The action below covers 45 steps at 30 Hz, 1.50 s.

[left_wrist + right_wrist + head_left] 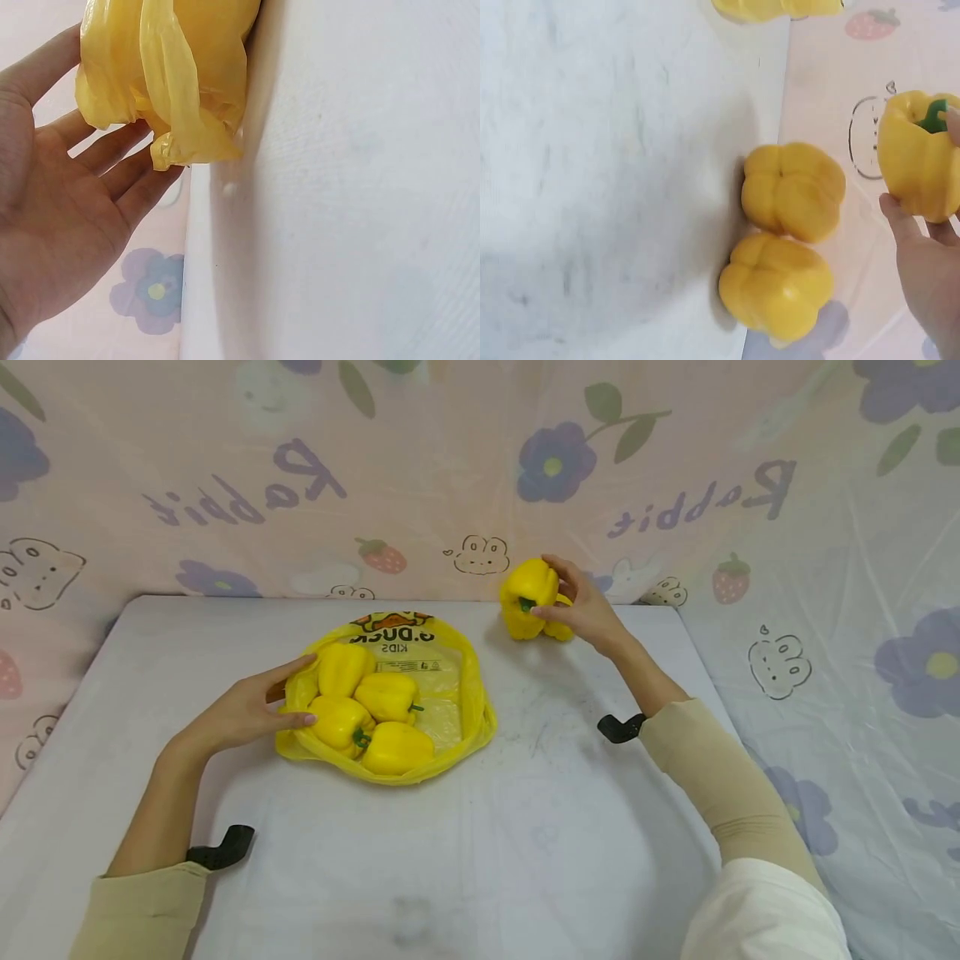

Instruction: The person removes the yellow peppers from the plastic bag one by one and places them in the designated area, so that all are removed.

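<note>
Pepper [531, 582] clamped in right grip [585, 612], at fingertips [888, 202]; left grip [238, 714] spread, touching bag [476, 710].

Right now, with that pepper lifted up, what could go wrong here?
The lifted pepper might slip, since only the thumb and fingers of the right hand hold it. It could also knock the two loose peppers, which sit near the back edge of the table. And the soft bag might shift if the left hand, touching its side, pulls.
</note>
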Tool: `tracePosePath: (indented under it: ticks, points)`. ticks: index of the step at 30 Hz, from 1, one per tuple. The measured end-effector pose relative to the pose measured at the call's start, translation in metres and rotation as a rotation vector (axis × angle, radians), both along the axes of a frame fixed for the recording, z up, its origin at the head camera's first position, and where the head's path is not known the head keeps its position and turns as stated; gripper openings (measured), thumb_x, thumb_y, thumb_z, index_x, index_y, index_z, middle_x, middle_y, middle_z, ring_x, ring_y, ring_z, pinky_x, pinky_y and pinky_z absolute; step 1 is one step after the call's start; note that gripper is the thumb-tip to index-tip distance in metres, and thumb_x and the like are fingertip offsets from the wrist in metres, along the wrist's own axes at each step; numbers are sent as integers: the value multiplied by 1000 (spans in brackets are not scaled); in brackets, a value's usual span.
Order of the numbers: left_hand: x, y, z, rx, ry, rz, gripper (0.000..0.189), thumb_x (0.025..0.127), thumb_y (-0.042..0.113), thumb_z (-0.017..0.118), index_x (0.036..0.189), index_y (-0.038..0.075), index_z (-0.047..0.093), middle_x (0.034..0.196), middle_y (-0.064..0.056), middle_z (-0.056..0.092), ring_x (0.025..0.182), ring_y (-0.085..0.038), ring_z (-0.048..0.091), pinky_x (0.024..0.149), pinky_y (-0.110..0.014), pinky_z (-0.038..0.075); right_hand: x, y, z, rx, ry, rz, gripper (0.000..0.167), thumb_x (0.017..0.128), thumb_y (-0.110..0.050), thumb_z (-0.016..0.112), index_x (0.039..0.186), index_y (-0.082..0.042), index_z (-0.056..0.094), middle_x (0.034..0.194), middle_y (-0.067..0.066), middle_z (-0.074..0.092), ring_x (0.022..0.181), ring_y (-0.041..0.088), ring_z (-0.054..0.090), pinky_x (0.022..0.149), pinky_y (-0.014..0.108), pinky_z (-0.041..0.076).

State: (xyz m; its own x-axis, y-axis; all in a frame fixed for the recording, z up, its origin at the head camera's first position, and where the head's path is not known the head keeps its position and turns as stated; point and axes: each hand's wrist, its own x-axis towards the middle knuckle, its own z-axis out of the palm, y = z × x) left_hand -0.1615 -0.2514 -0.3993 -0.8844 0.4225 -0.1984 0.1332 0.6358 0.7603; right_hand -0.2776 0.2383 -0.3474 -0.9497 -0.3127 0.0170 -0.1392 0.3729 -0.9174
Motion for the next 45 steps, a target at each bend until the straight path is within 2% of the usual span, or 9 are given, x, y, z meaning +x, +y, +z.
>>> tracePosePath:
  ticks: [9,12,17,21,25,30,35,45]
  points:
    - [-1,-1,1,-2,-9,-2,92,89,40,75,160,20,20,162,-21,21,139,-51,32,112,-64,28,10,16,19,-2,-30,8,77,91,-6,71,157,-14,31,160,7,29,145,33,32,117,45,32]
    - [-1,0,1,-1,-12,-6,92,89,40,75,160,20,20,162,-21,20,139,-51,32,112,-64,28,6,27,15,-12,-22,-15,77,91,-5,71,157,-14,31,160,8,30,144,32,34,117,43,33]
    - [-2,-1,-1,11,-15,-9,92,89,39,75,160,19,20,162,-21,20,139,-52,31,112,-65,27,-9,53,-1,-4,-12,-72,79,90,-8,73,157,-19,32,160,5,31,144,30,35,115,41,36]
    - [-3,-1,0,1,-9,-11,93,89,41,74,160,18,20,162,-22,20,139,-52,30,111,-65,27,-14,69,-6,22,-7,-92,79,90,-10,73,157,-23,33,160,3,31,144,29,35,112,39,39]
    - [-3,0,0,-11,-17,-3,92,89,41,74,160,18,20,162,-21,21,140,-50,30,112,-64,28,-10,78,1,92,-20,-94,76,92,-13,73,156,-24,34,161,2,29,143,33,34,112,43,39]
    - [-3,1,1,-5,-41,-2,92,90,39,74,160,17,20,162,-22,20,141,-50,28,112,-65,27,3,85,11,152,-72,-76,75,93,-14,71,157,-23,33,163,4,25,144,36,32,114,45,36]
    - [-3,2,0,-12,-31,-2,91,90,39,74,160,17,21,162,-21,21,142,-49,28,112,-65,27,7,99,7,127,-91,-81,73,95,-13,68,157,-23,31,163,5,23,143,38,32,113,41,38]
    - [-4,0,-2,-17,-29,3,91,90,39,74,160,18,20,162,-21,21,141,-49,29,111,-65,28,3,118,0,158,-114,-123,73,95,-13,68,157,-26,31,163,4,24,145,39,27,116,56,28]
